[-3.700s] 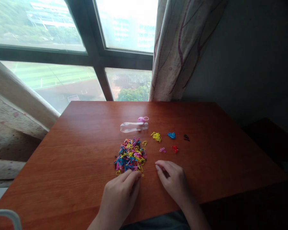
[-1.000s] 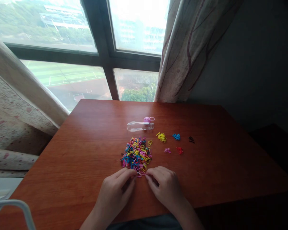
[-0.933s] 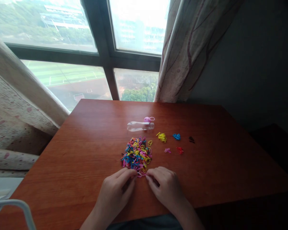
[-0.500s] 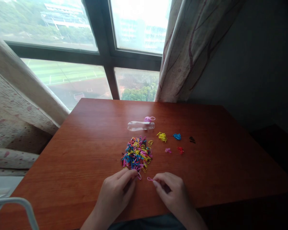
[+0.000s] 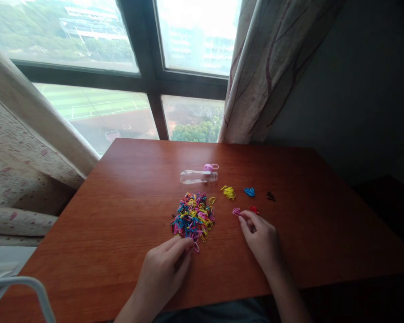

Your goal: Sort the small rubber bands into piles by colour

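A mixed heap of small coloured hair ties (image 5: 192, 216) lies on the wooden table. At its near edge, my left hand (image 5: 166, 269) is closed in a pinch on a light pink hair tie (image 5: 197, 247), whose loop pokes out past the fingertips. To the right, my right hand (image 5: 261, 242) pinches a pink hair tie at the small pink group (image 5: 236, 211); the fingertips partly cover it. Just behind those fingers, red hair ties (image 5: 254, 209) are partly hidden. Farther back sit a yellow bunch (image 5: 228, 192), a blue bunch (image 5: 249, 192) and a few black ones (image 5: 271, 196).
Behind the heap a clear bottle (image 5: 197, 177) lies on its side, with a pink cap with a loop (image 5: 209, 167) beside it. The table (image 5: 128, 202) reaches to the window and curtains (image 5: 256, 80). A white curved bar (image 5: 30, 281) stands at the lower left.
My right hand has moved away and to the right, carrying a pink hair tie from near the heap to the pink group. My left hand has stayed nearly still.
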Action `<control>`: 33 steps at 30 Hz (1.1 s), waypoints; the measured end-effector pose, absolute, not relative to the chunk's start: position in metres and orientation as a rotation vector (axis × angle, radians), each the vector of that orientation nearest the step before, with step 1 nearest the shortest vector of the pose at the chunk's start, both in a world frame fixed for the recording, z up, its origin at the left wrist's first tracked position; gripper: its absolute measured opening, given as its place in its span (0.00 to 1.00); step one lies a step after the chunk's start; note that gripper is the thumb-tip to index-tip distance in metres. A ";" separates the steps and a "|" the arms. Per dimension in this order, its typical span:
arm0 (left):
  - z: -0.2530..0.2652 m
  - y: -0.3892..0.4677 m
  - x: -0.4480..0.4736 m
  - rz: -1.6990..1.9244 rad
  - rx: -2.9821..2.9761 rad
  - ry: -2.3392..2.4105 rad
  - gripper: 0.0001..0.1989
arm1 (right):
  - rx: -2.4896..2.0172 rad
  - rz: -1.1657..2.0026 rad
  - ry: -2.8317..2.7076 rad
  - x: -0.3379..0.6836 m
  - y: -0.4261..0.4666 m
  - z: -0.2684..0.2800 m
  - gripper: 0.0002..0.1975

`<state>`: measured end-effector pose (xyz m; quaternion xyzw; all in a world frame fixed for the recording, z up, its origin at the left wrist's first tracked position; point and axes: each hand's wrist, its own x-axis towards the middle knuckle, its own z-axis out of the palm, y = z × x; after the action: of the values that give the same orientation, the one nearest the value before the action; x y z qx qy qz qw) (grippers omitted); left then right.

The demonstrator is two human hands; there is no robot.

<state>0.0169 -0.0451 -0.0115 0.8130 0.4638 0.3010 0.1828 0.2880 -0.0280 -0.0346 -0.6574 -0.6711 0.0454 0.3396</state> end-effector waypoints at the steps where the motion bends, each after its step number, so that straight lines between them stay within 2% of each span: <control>1: -0.011 -0.045 0.017 0.851 2.301 1.310 0.08 | -1.715 0.115 -1.755 0.287 -0.029 -0.035 0.10; 15: -0.020 -0.044 0.021 0.722 2.542 1.333 0.10 | -1.535 0.229 -1.849 0.270 -0.049 -0.034 0.08; 23: -0.013 -0.046 0.020 0.877 2.421 1.305 0.08 | -1.503 0.334 -1.920 0.259 -0.058 -0.029 0.09; 29: 0.007 -0.031 0.041 1.007 2.131 1.254 0.06 | -1.543 0.357 -1.921 0.257 -0.058 -0.029 0.09; 33: 0.028 -0.002 0.077 0.877 2.249 1.201 0.08 | -1.569 0.382 -1.904 0.255 -0.059 -0.027 0.09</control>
<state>0.0774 -0.0019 0.0280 0.8136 0.4344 0.3173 0.2207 0.2553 -0.0592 -0.0271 -0.5960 -0.7233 0.1453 0.3169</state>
